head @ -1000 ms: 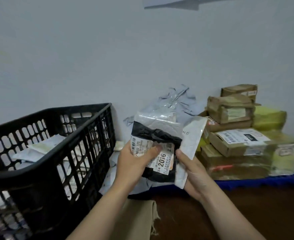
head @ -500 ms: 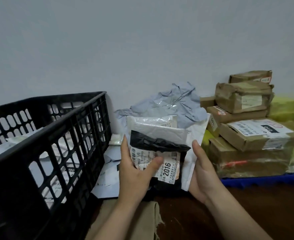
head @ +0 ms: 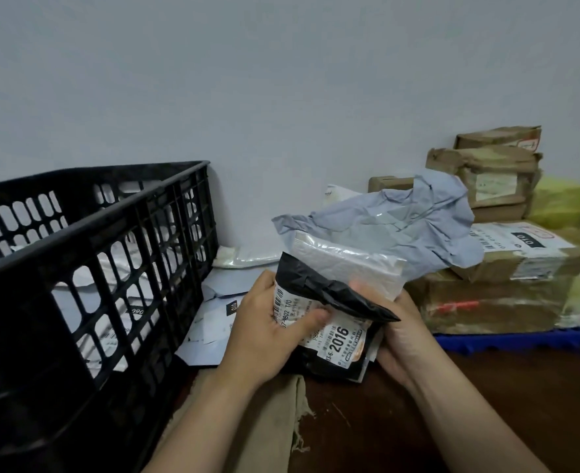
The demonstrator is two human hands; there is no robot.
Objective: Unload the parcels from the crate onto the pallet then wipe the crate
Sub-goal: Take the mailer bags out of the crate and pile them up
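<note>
A black plastic crate (head: pixel 118 254) stands at the left with several white parcels still inside. In front of me I hold a small stack: a black bag parcel (head: pixel 319 291) with a white label reading 2016, and a white padded parcel (head: pixel 346 261) behind it. My left hand (head: pixel 264 332) grips the stack's left side, thumb across the label. My right hand (head: pixel 401 329) holds its right side from behind. The blue pallet (head: pixel 520 337) lies at the right under stacked parcels.
Brown and yellow-taped boxes (head: pixel 496 268) are piled on the pallet against the wall. A crumpled grey bag (head: pixel 401 227) and flat white mailers (head: pixel 220 312) lie between crate and boxes. A beige cloth (head: pixel 268 421) lies on the dark brown floor near my arms.
My hands have lowered the stack and tilted it toward the parcels lying on the pallet. The view dropped and shifted, so the crate looks larger.
</note>
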